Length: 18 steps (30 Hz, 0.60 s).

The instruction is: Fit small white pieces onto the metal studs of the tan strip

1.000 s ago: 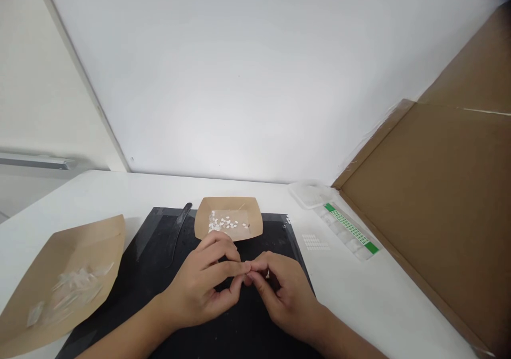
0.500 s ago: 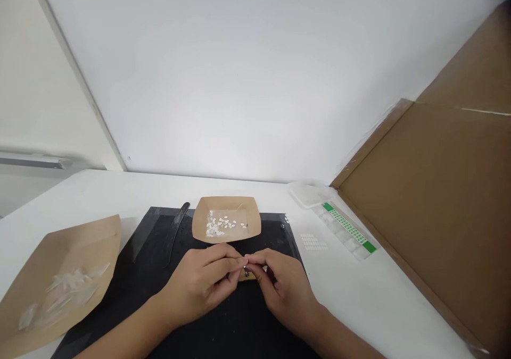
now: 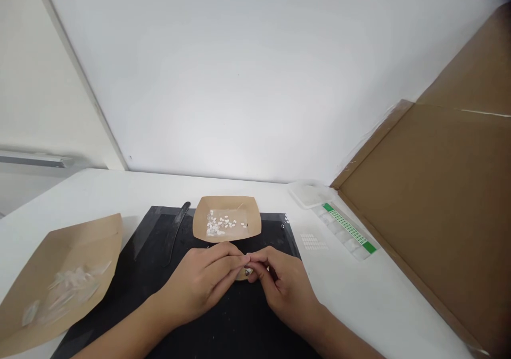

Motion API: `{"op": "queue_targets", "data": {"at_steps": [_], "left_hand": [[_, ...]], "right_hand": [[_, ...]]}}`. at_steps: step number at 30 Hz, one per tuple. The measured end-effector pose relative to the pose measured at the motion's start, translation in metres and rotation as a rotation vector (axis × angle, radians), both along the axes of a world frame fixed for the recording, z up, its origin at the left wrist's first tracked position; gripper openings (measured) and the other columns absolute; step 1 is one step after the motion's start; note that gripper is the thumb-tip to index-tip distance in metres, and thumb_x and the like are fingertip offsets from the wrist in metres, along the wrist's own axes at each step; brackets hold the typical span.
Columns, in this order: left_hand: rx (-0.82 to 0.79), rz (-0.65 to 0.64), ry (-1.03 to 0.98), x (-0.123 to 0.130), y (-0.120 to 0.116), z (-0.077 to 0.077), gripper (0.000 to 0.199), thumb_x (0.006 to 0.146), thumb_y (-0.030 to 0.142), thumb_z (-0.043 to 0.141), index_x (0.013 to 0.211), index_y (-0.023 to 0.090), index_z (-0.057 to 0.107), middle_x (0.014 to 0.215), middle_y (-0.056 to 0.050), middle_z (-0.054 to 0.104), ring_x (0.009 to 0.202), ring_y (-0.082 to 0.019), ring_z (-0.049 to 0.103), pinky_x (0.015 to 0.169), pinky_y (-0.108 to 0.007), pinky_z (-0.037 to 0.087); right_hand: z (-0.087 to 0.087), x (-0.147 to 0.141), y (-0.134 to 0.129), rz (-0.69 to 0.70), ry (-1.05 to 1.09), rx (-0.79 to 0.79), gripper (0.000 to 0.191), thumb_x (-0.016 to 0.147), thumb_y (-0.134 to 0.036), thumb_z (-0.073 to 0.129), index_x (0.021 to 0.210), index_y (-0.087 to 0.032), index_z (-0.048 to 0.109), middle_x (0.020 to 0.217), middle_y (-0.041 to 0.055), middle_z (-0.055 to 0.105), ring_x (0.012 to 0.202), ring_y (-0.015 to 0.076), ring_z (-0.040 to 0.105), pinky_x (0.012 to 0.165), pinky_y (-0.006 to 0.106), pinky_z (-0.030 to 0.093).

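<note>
My left hand [image 3: 207,274] and my right hand [image 3: 279,279] meet fingertip to fingertip above a black mat [image 3: 235,322]. Both are closed in a pinch, thumbs against forefingers. Whatever lies between the fingertips is tiny and mostly covered. Just below them a small tan piece [image 3: 242,277] shows, with small shiny metal bits [image 3: 248,272] at it; my fingers hide most of it. Beyond the hands stands a brown paper tray [image 3: 253,215] with many small white oval pieces [image 3: 215,226] in it.
At left, a larger paper tray [image 3: 35,258] holds clear plastic slips [image 3: 72,290]. A dark flat tool [image 3: 178,231] lies on the mat. To the right are rows of white stickers [image 3: 313,242], a green-and-clear strip [image 3: 347,226], a white lidded container [image 3: 307,194] and a cardboard wall [image 3: 431,189].
Both hands stay pinched together with only slight finger shifts. My right fingers curl in a little beneath, and the tan piece shows somewhat differently. The trays have not moved on the table.
</note>
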<state>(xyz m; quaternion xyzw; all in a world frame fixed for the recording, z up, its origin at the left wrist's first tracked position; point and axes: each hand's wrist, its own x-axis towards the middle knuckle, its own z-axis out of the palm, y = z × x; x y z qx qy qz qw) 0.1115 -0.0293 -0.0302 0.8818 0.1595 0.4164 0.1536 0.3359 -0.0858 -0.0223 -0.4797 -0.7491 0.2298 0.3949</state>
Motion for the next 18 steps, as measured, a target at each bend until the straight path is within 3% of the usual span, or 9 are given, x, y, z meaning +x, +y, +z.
{"op": "queue_targets", "data": {"at_steps": [8,13,18], "left_hand": [[-0.001,0.050,-0.015,0.0040,-0.0020,-0.0008,0.024,0.101,0.005,0.061,0.122,0.015,0.068,0.102,-0.008,0.074,0.086,-0.015,0.072,0.070,-0.022,0.059],[0.099,0.118,0.006,0.0040,-0.0068,-0.0054,0.027,0.097,0.004,0.066,0.121,0.015,0.067,0.090,-0.004,0.073,0.076,-0.014,0.069,0.067,-0.023,0.058],[0.032,0.134,-0.058,0.0054,-0.0098,-0.0070,0.025,0.099,0.006,0.065,0.122,0.015,0.066,0.098,-0.007,0.075,0.081,-0.013,0.072,0.065,-0.018,0.059]], "right_hand": [[0.0010,-0.0005,-0.0001,0.025,0.028,-0.057,0.015,0.108,-0.024,0.056,0.107,-0.025,0.071,0.086,-0.0023,0.077,0.075,0.0131,0.076,0.070,0.024,0.055],[0.0007,-0.0030,-0.0029,0.053,0.051,-0.089,0.013,0.107,-0.025,0.058,0.106,-0.025,0.071,0.088,-0.0019,0.078,0.077,0.0132,0.076,0.072,0.024,0.056],[0.0042,-0.0048,-0.0038,0.053,0.059,-0.061,0.013,0.107,-0.024,0.058,0.102,-0.025,0.070,0.087,-0.0021,0.077,0.076,0.0120,0.076,0.070,0.022,0.055]]}}
